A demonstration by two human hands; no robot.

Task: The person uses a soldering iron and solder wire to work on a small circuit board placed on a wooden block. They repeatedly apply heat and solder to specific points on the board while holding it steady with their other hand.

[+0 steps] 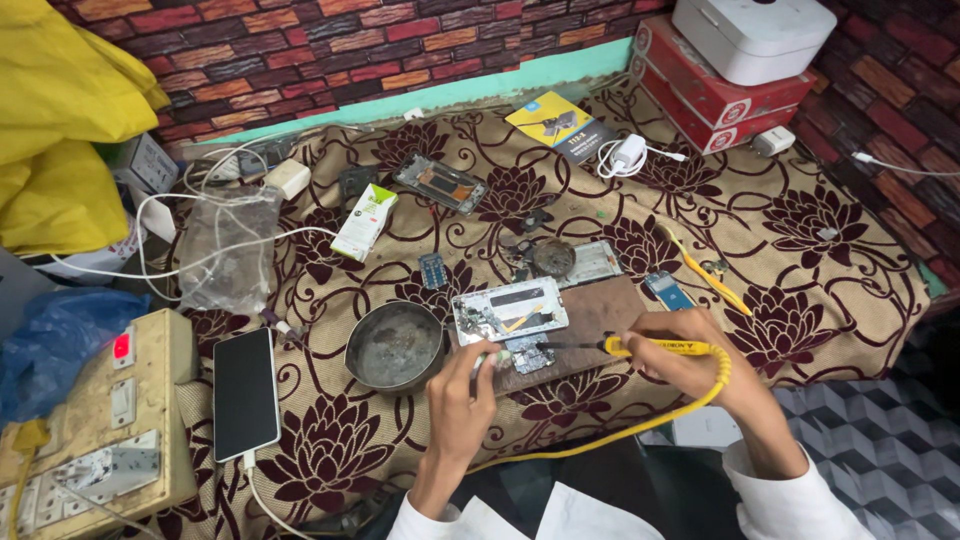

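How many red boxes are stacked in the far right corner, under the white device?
2. The upper red box lies directly under the white device; the lower red box lies beneath it on the patterned cloth. Others may be hidden behind.

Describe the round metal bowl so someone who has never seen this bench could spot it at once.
Start from the flowered brown cloth covering the work surface. Near its front edge, just left of the left hand and right of the white phone lying flat, sits the metal bowl. It is the only large, round, deep, grimy grey dish; its neighbours are flat and rectangular.
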